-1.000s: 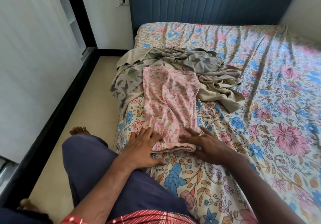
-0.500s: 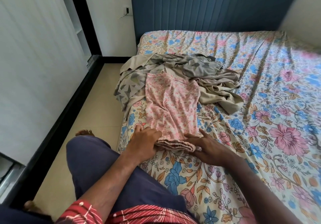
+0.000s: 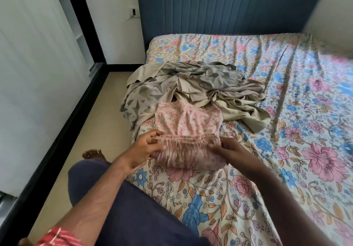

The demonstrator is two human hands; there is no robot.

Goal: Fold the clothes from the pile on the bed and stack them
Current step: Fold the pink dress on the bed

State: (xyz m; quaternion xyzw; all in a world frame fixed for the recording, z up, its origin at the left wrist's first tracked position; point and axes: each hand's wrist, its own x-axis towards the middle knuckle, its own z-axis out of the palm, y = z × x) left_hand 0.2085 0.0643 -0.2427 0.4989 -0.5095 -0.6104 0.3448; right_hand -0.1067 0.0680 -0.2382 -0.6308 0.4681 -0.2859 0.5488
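Observation:
A pink floral garment (image 3: 188, 123) lies on the bed near its left edge, its near end lifted and folding over, blurred by motion. My left hand (image 3: 147, 146) grips the left corner of that near hem. My right hand (image 3: 228, 148) grips the right corner of the same hem. Behind the garment sits a crumpled pile of beige and grey clothes (image 3: 194, 85), one with a triangle print, partly draped over the bed's left edge.
The bed (image 3: 286, 179) has a floral sheet and a blue padded headboard (image 3: 229, 7). My knee in dark trousers rests on the near left corner. Tiled floor, a bare foot (image 3: 93, 154) and a black-framed wardrobe lie to the left.
Both hands took hold of the pink garment's near hem, lifted it and carried it toward the far end, so the garment now looks shorter. The view tilted and shifted slightly.

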